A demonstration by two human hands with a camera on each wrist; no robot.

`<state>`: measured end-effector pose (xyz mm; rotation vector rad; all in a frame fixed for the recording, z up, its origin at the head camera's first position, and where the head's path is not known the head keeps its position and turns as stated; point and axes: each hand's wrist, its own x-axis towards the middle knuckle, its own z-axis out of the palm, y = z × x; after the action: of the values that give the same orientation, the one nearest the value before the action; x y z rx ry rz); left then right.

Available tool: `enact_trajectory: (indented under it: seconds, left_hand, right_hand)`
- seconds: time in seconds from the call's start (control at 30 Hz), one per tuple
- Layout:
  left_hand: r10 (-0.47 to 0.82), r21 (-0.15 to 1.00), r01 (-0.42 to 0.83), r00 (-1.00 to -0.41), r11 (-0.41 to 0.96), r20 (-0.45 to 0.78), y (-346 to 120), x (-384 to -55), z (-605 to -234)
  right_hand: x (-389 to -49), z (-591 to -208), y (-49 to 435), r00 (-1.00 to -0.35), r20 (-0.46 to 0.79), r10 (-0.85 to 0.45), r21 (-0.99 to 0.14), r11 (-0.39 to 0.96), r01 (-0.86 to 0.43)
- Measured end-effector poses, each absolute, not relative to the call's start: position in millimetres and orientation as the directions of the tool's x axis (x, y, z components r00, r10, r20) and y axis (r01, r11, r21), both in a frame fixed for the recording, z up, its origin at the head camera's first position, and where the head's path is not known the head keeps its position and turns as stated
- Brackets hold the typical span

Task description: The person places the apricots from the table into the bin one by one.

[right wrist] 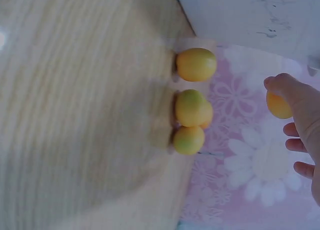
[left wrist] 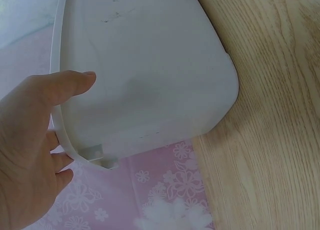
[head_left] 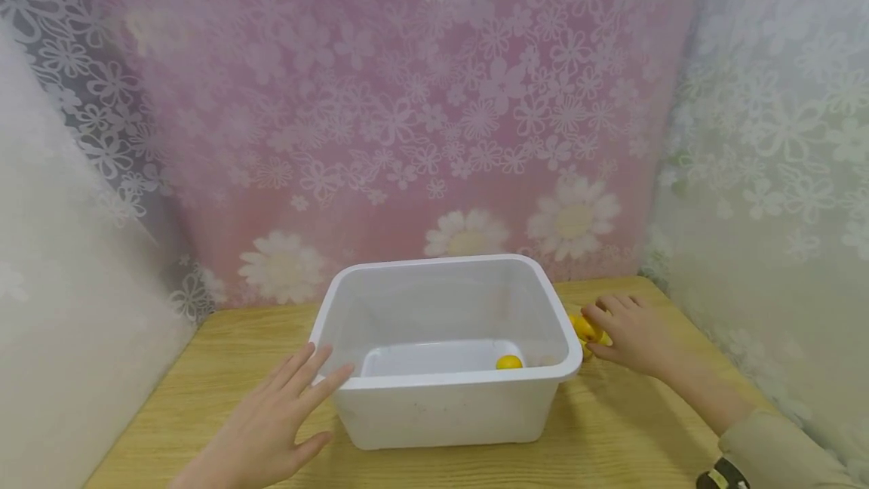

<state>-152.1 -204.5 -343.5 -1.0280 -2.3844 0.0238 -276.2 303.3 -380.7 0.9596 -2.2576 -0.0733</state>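
Observation:
A white plastic bin (head_left: 444, 410) stands on the wooden table, with one small yellow fruit (head_left: 508, 362) on its floor near the right. My left hand (head_left: 271, 413) is at the bin's front left corner, fingers straight and spread at the rim. The left wrist view has its thumb (left wrist: 75, 85) over the outer wall. To the right of the bin, my right hand (head_left: 634, 334) pinches another yellow fruit (right wrist: 278, 106) between thumb and fingers. Below it in the right wrist view lie several more yellow fruits (right wrist: 196, 64), some with a greenish tint, partly behind one another.
The light wood table (head_left: 224, 368) backs onto a pink flowered sheet (head_left: 407, 134). Pale flowered panels close in the left side and the right side (head_left: 767, 232). A dark band (head_left: 723, 474) shows at the right sleeve.

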Motion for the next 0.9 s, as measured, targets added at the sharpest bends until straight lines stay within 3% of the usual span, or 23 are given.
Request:
enact_trajectory:
  seconds: [0.13,0.47,0.73,0.9]
  left_hand:
    - [0.681,-0.220,0.670,-0.568,0.709,0.463,-204.0,-151.6,-341.2]
    - [0.680,-0.227,0.667,-0.567,0.710,0.464,-204.2,-152.0,-338.6]
    - [0.681,-0.230,0.664,-0.573,0.712,0.456,-205.2,-152.0,-340.4]
    - [0.687,-0.235,0.670,-0.559,0.704,0.465,-204.8,-152.8,-341.8]
  right_hand:
    - [-279.2,-365.8,304.9,-0.545,0.523,-0.655,0.309,0.742,-0.595]
    - [-292.3,-336.1,299.3,-0.433,0.606,-0.667,0.361,0.716,-0.597]
    - [-304.5,-315.6,290.7,-0.393,0.598,-0.698,0.388,0.682,-0.620]
    - [-309.5,-303.0,283.6,-0.406,0.601,-0.689,0.404,0.700,-0.589]
